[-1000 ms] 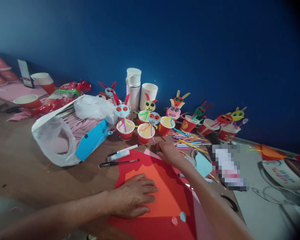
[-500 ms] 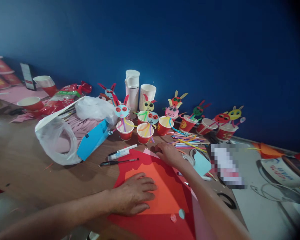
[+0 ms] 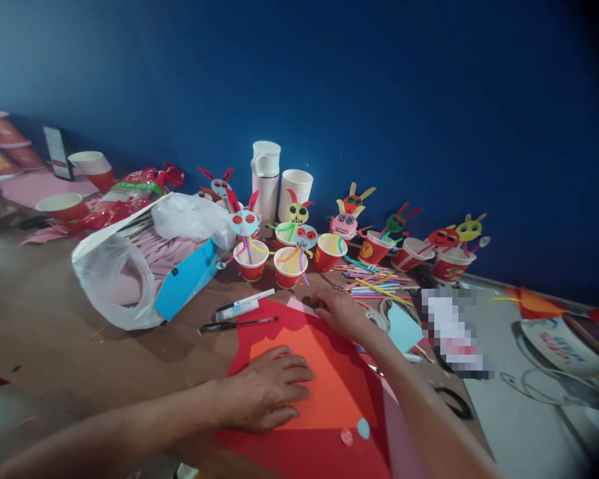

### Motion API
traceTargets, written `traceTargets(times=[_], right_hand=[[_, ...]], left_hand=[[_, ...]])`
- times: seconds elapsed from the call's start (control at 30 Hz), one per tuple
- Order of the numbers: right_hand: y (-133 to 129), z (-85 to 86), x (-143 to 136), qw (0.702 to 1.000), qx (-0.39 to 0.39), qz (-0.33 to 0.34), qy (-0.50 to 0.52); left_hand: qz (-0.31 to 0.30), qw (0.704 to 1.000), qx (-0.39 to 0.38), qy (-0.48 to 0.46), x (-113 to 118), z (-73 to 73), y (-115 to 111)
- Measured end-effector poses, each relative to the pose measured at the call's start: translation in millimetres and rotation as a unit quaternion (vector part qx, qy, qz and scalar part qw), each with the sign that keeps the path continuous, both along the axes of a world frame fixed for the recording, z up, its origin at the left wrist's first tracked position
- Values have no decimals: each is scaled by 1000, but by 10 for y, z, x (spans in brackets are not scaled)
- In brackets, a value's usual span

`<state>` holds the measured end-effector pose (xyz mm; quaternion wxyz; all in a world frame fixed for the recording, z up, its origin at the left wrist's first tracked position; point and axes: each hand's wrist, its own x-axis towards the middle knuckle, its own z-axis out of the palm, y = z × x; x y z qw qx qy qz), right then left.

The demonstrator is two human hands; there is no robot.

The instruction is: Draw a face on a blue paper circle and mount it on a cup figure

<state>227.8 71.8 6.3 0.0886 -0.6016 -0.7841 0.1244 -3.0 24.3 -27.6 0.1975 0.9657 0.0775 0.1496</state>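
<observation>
My left hand (image 3: 269,389) lies palm down on an orange sheet of paper (image 3: 334,392), its fingers spread. Under that sheet is a larger stack of red paper (image 3: 299,449) with cut, wavy edges. At the far edge of the sheets rests my right hand (image 3: 342,313), fingers slightly bent and pointing left, beside a strip of pink paper (image 3: 299,306). I see nothing held in it, though its palm is hidden. Two small paper discs, one blue (image 3: 363,428) and one pink (image 3: 346,437), lie on the sheets near me.
Red paper cups (image 3: 290,269) with paper-faced figures line the back by a white flask (image 3: 265,186). Colourful sticks (image 3: 374,283) lie right of centre. Left are pens (image 3: 237,324) and a plastic bag (image 3: 107,286). A roll of black tape (image 3: 453,402) lies right.
The view has shifted very slightly. My right hand has slid a little to the right along the far paper edge; my left hand stays in place on the orange sheet.
</observation>
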Motion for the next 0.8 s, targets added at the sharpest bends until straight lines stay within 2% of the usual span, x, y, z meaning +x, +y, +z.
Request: traceTargets(times=[0.47,0.8], right_hand=[[-24,29,-55,998,-25,-31,-53],[-65,70,-39,997,-10,-50,-59]], left_hand=[[1,1000,-4,-3,0,2,-7],[1,1000,-9,-1,-7,0,-11]])
